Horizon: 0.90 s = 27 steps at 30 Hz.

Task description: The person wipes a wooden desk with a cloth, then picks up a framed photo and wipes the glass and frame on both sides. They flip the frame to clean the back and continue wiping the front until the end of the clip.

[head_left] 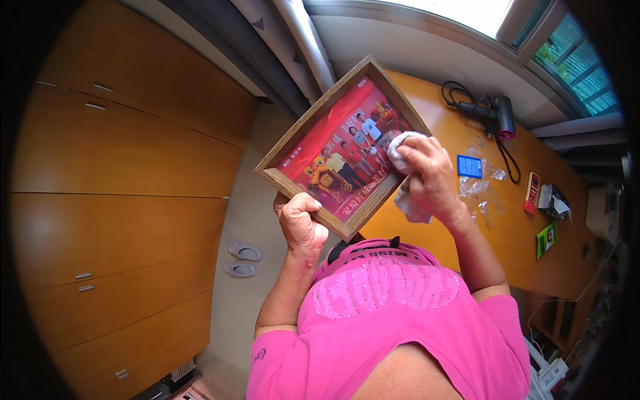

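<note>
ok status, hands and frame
Left hand gripping framed picture. Right hand holding whitish cloth at its right side. Right hand and cloth partly cover it.

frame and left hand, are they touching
Touching. The head view shows it: the left hand grips the lower-left edge of the frame, its thumb lapping over the rim with no gap.

A black hair dryer (pixel 500 119) lies on the brown counter (pixel 513 223), near the window (pixel 579 60). A blue packet (pixel 469 167) and some clear plastic (pixel 477 189) are there too, and a green packet (pixel 546 241). Two pale slippers (pixel 246 251) sit on the floor (pixel 250 193) near a big brown cupboard (pixel 133 160).
</note>
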Each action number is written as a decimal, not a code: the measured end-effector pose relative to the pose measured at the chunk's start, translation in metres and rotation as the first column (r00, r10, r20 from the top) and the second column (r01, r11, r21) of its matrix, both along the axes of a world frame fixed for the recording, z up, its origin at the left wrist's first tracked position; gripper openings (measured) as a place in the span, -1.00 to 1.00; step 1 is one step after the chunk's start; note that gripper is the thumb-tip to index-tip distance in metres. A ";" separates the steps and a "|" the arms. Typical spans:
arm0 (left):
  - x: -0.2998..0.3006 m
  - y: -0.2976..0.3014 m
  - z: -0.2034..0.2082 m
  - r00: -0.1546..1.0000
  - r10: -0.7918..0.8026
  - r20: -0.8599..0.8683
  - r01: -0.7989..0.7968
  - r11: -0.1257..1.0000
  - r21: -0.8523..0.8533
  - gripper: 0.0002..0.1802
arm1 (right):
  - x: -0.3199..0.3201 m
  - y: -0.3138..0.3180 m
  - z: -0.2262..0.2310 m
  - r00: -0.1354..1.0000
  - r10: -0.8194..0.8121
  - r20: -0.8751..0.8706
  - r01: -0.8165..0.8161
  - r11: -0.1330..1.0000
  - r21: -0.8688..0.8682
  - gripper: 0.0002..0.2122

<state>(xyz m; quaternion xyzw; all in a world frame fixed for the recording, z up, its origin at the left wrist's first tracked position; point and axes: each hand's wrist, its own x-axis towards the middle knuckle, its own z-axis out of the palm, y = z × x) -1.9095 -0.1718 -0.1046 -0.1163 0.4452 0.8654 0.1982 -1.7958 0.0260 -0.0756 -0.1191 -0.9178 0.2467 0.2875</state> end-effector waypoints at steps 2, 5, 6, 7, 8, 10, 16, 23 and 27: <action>0.001 0.000 0.000 1.000 -0.024 0.015 0.024 1.000 -0.010 -0.82 | 0.000 0.009 -0.001 0.993 -0.115 0.031 0.116 0.993 -0.018 -0.74; 0.003 0.001 0.004 0.999 -0.041 -0.017 0.040 0.999 -0.020 -0.82 | -0.002 0.011 -0.002 0.989 -0.146 0.037 0.146 0.989 0.011 -0.72; 0.002 -0.001 0.003 0.998 -0.065 -0.008 0.065 0.998 -0.020 -0.84 | -0.002 0.009 -0.001 0.989 -0.141 0.048 0.140 0.990 0.017 -0.72; 0.000 -0.004 0.000 0.996 -0.090 -0.001 0.090 0.996 -0.018 -0.86 | -0.002 0.006 0.000 0.989 -0.136 0.056 0.135 0.991 0.025 -0.71; -0.001 -0.005 -0.002 0.993 -0.115 0.007 0.115 0.993 -0.015 -0.87 | -0.002 0.002 0.002 0.989 -0.132 0.064 0.130 0.991 0.033 -0.71; -0.002 -0.002 -0.004 0.997 -0.055 0.049 0.056 0.998 -0.031 -0.87 | -0.002 -0.005 0.005 0.997 -0.066 0.044 0.065 0.998 0.027 -0.68; -0.002 0.001 -0.004 1.000 -0.009 0.025 0.010 0.999 -0.033 -0.86 | 0.001 -0.041 0.007 0.974 0.227 0.000 -0.227 0.974 -0.021 -0.67; 0.002 0.002 0.003 0.999 -0.035 -0.024 0.032 0.996 -0.089 -0.83 | 0.011 -0.062 0.007 0.879 0.466 0.100 -0.467 0.884 -0.016 -0.71; 0.003 0.002 0.004 0.999 -0.017 -0.031 0.015 0.998 -0.062 -0.83 | 0.010 -0.060 0.002 0.879 0.473 0.065 -0.474 0.881 -0.003 -0.69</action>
